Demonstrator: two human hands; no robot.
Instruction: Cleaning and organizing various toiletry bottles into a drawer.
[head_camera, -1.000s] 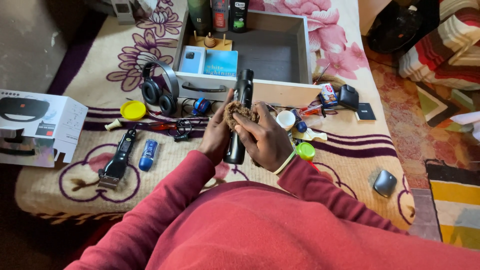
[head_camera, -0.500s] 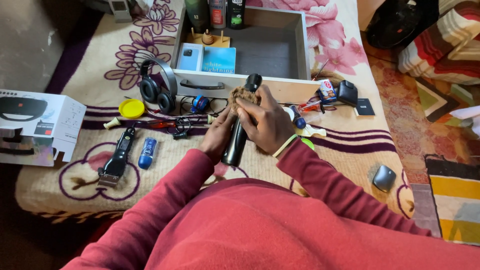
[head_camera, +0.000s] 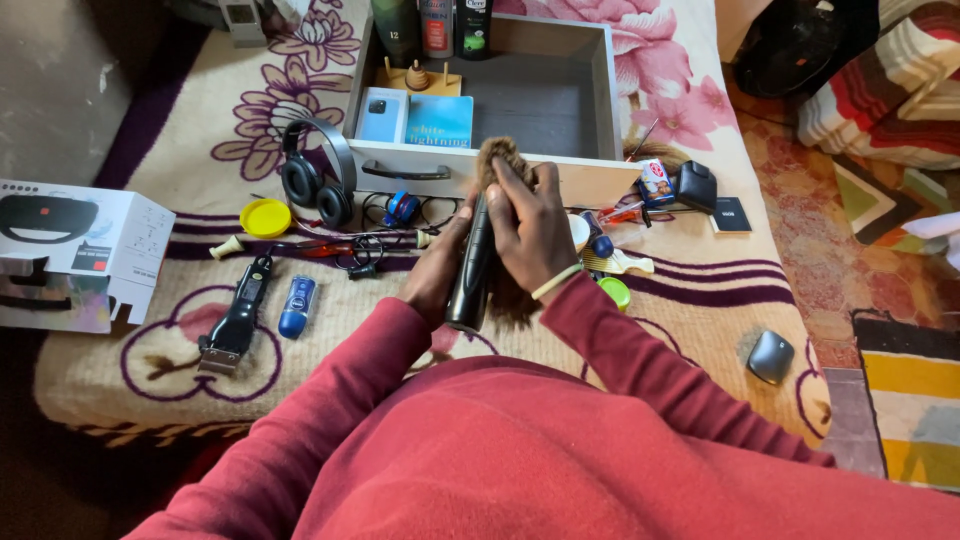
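Black cylinder (head_camera: 470, 275) upright, top away, brown cloth (head_camera: 503, 160) capping it

Black headphones (head_camera: 318, 180) are lying at ten o'clock, a hair clipper (head_camera: 232, 322) at eight, a grey mouse (head_camera: 771, 357) sitting at four.

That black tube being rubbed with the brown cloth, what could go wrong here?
The left hand grips only the lower end of the black tube, so a hard rub from the right hand with the brown cloth might tip or slip it. Small things crowd the bedspread: the white cup and green lid sit close enough for an elbow or the tube to knock them.
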